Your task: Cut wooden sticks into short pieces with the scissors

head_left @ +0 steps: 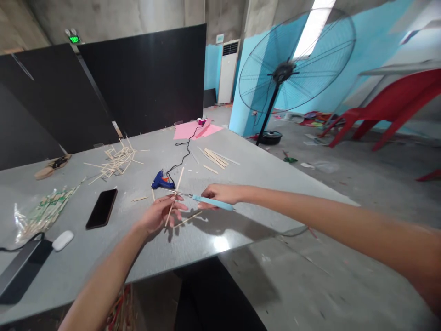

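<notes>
The left hand's (161, 212) grip pinched a thin, pale wooden stick (180, 177), tilted above the grey, smooth-topped table (262, 170); fingers hid part of its middle. The right hand's (219, 193) grip was closed on a pair of metal scissors with light-blue handles (217, 203), though how its fingers sat in the loops was hidden. The blades met the stick's outline; whether they touched it could not be told. Just beyond lay a dark-blue plastic glue gun (160, 180). Clear plastic blurred a bundle of pale, green-marked sticks (51, 207), and the frame's edge cut off a dark, flat-sided box (29, 264).
</notes>
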The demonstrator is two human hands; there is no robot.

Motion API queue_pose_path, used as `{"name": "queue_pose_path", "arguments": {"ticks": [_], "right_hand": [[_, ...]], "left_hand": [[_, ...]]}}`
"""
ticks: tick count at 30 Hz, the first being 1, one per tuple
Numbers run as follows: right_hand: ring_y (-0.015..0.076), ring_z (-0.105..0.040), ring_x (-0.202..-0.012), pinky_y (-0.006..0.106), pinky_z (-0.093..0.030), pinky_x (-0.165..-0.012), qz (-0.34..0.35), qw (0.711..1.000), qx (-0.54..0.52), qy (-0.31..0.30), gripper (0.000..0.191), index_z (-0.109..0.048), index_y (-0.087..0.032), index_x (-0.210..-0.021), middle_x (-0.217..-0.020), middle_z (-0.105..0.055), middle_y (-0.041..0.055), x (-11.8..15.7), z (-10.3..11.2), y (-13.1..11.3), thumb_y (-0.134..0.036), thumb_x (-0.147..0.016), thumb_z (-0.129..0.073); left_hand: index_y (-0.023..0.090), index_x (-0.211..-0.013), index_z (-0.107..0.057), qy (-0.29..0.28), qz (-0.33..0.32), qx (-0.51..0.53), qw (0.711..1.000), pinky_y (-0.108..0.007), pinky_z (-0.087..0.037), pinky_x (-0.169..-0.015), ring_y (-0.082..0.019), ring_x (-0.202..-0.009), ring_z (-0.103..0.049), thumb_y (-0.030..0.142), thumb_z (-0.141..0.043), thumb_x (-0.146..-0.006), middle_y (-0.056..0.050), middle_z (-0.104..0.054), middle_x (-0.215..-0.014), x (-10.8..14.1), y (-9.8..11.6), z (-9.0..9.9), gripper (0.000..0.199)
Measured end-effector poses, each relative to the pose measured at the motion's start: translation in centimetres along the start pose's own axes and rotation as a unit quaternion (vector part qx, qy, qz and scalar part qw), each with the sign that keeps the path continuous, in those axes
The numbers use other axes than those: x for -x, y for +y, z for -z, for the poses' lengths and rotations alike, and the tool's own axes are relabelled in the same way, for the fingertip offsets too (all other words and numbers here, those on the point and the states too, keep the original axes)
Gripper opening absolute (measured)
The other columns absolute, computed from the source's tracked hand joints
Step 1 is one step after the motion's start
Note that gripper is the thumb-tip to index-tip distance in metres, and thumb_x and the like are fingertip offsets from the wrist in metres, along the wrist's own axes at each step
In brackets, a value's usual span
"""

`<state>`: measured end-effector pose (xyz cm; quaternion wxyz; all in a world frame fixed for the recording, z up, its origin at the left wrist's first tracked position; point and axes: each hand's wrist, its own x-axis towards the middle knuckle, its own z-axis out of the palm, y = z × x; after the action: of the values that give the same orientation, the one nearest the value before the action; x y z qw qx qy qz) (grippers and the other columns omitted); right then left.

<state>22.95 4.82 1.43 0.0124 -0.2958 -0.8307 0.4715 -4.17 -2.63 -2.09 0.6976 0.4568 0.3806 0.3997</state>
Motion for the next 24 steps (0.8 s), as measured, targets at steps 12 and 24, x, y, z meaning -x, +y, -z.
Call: {"name": "queue_pose_path", "arguments": {"ticks": [12, 24], "right_hand": [[0.0115, -0.047, -0.056, 0.028, -0.037, -0.054, -0.011, 1.000, -0.023, -0.013, 0.051, -0.059, -0.018, -0.069, -0.059, -0.055, -0.0017, 0.5, 0.0, -0.6, -0.065, -0.084, -0.070], [0.0116, -0.046, -0.055, 0.028, -0.037, -0.056, -0.013, 1.000, -0.013, -0.004, 0.055, -0.056, -0.018, -0.065, -0.058, -0.054, -0.0019, 1.5, -0.8, -1.6, -0.069, -0.081, -0.072]], "left_hand": [[0.007, -0.113, -0.070, -0.008, -0.009, -0.029, 0.999, -0.020, -0.051, -0.043, -0.016, -0.063, -0.070, 0.034, -0.070, -0.095, -0.022, -0.076, -0.112, 0.1, 0.1, 0.5, 0.033], [0.012, -0.108, -0.071, 0.010, -0.043, -0.069, 0.997, -0.015, -0.022, -0.045, -0.005, -0.048, -0.025, 0.050, -0.072, -0.092, 0.008, -0.038, -0.064, 0.5, 0.2, -1.0, 0.041]]}}
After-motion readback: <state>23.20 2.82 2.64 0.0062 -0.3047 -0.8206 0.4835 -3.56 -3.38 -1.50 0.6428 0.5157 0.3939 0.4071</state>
